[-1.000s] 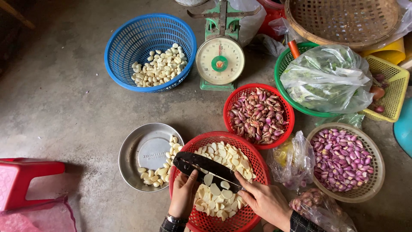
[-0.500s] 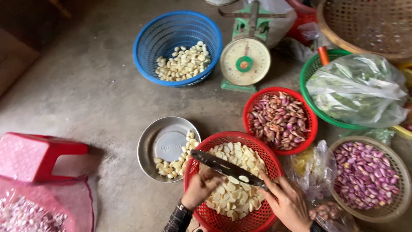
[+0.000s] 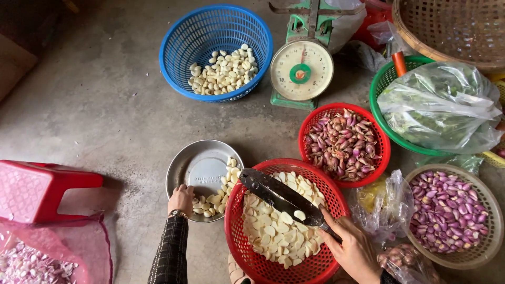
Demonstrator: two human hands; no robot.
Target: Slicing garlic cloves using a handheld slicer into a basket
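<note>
Since half a second ago, the left hand (image 3: 181, 199) has left the big red plastic basket (image 3: 235, 221) of sliced garlic and is now reaching down to the round shallow metal dish (image 3: 202, 163), its fingers curling onto the pile of peeled garlic cloves (image 3: 218, 195) lying along the dish's right side; whether it is already closing on any clove cannot be told. The right hand (image 3: 353, 247) is wrapping firmly around the handle of the long dark steel cleaver (image 3: 279, 193), keeping the blade lying flat and diagonal over the basket, so that the few pale garlic slices (image 3: 273, 231) clinging to it are sitting above the heap below rather than over the floor. The dish is touching the basket's left rim, which is putting whole cloves just beside the place of cutting.

Farther off, a blue plastic basket (image 3: 181, 37) with more peeled cloves is standing well apart at the top, next to a green dial weighing scale (image 3: 301, 71). A smaller red basket of purple shallots (image 3: 343, 143) is touching the big basket's upper right edge, and a woven tan basket of peeled shallots (image 3: 453, 213) is sitting to the right, behind crumpled clear plastic bags (image 3: 386, 205). A red plastic stool (image 3: 37, 186) and a pink bag of peelings (image 3: 50, 257) are lying at the left. Nothing is blocking the left hand's way between dish and basket.
</note>
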